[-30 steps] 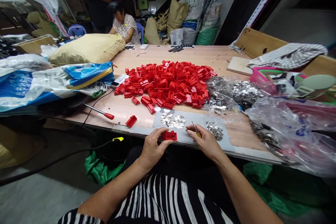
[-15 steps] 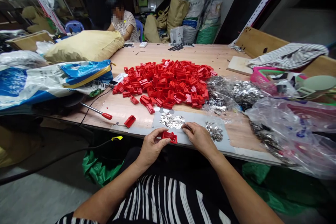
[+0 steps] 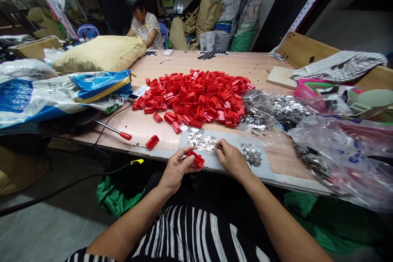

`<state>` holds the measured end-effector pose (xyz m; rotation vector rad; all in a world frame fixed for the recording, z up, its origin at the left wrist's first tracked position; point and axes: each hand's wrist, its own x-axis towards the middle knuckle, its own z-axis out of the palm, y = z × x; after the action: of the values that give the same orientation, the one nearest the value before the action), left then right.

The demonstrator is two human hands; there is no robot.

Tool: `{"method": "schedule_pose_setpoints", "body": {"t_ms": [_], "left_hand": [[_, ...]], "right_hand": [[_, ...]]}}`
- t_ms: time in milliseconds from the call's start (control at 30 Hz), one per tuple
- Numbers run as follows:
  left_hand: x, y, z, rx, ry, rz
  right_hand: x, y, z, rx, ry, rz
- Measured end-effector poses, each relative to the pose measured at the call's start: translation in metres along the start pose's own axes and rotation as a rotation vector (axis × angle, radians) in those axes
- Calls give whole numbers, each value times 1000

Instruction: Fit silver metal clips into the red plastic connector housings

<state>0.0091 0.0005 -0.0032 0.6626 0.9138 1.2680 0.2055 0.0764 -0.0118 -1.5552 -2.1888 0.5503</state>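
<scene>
My left hand (image 3: 175,170) is closed on a small red plastic case (image 3: 195,159), its hollow side facing up, at the table's front edge. My right hand (image 3: 230,156) has its fingers pinched together at the right end of a pile of small silvery metal pieces (image 3: 201,142). What those fingers hold is too small and hidden to make out. Both piles of metal bits lie on a grey mat (image 3: 221,164), the second metal pile (image 3: 251,154) just right of my right hand. A single red case (image 3: 152,142) lies to the left on the table.
A large heap of red cases (image 3: 199,94) covers the middle of the table. Plastic bags of metal parts (image 3: 288,108) lie to the right. A lever with a red grip (image 3: 125,135) juts out on the left, near a stuffed sack (image 3: 101,53). Two people are beyond the table.
My left hand has tilted the red case and drawn it slightly left. The dark, slim thing visible in my right fingers before is now hidden as that hand turned at the metal pile.
</scene>
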Motion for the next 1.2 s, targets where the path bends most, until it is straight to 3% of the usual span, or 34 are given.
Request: {"method": "schedule_pose_setpoints", "body": {"t_ms": [167, 433, 633, 867, 1067, 1200], "left_hand": [[0, 3, 3, -15, 1, -18], [1, 4, 11, -20, 13, -6], [2, 8, 15, -50, -15, -12], [4, 4, 13, -21, -64, 23], [2, -1, 11, 20, -100, 45], [4, -5, 9, 25, -97, 76]], "right_hand": [[-8, -2, -6, 198, 3, -60], [-25, -39, -16, 479, -44, -69], [-29, -41, -7, 491, -26, -215], [-32, -35, -13, 477, -134, -338], [-34, -35, -16, 617, -220, -201], [-34, -30, -14, 613, -157, -137]]}}
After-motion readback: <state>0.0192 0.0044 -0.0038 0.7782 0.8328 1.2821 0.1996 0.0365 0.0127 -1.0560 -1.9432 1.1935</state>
